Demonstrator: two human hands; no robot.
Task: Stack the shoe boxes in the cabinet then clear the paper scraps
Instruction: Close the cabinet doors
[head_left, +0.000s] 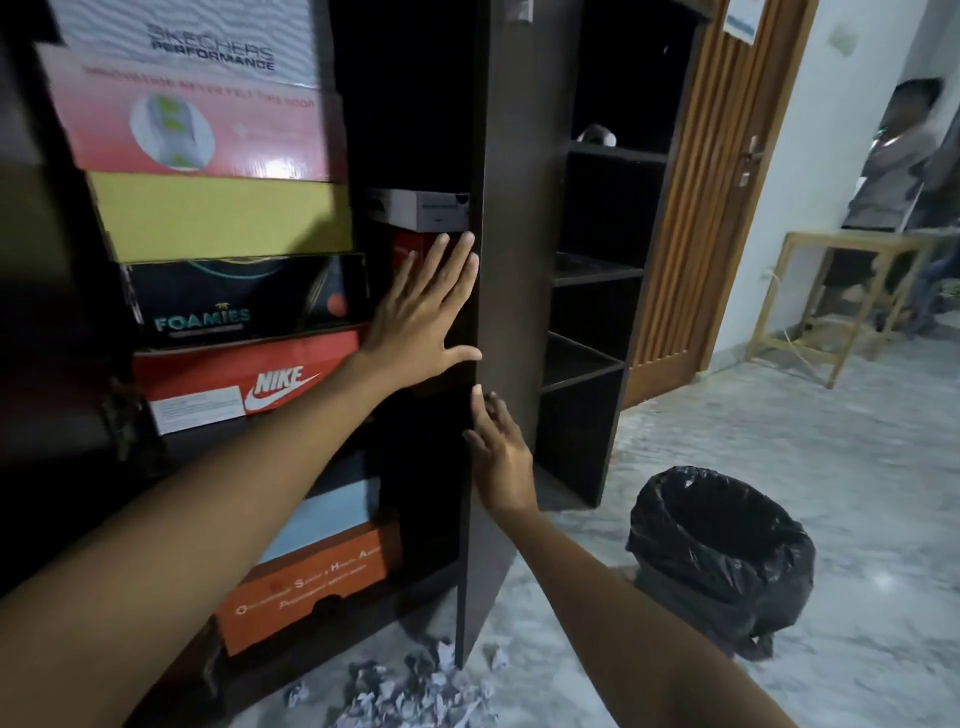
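Observation:
Several shoe boxes fill the dark cabinet's left side, among them a Skechers box, a yellow box, a Foamies box and a red Nike box. An orange box lies on the lower shelf. A grey box sits on a small red box deeper in. My left hand is flat and spread against the small red box and the door edge. My right hand is spread beside the edge of the cabinet door; contact is unclear. Crumpled paper scraps litter the floor below.
A bin lined with a black bag stands on the marble floor to the right. The cabinet's right half has bare shelves. Farther right are a wooden door, a small wooden table and a blurred person.

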